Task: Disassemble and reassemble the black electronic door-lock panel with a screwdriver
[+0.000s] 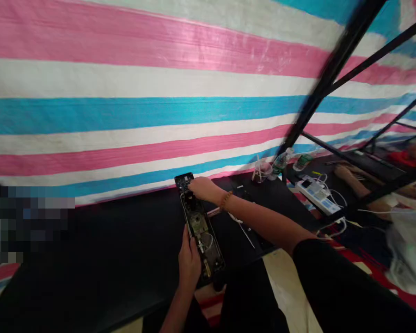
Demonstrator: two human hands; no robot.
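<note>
A long, narrow black electronic device lies open at a slant near the table's front edge, its circuit boards and wires showing. My left hand grips its lower left side, thumb along the edge. Over the far end, my right hand is closed, its fingertips down at the circuit board; whatever they pinch is hidden. A gold cylindrical part sits inside the near end. Right of the device, a thin pointed rod rests on the table beneath my right forearm.
The black table meets a striped sheet wall. A plastic cup and bottles stand at the back right by a black metal frame. Beyond are a white power strip with cables and another person's arm.
</note>
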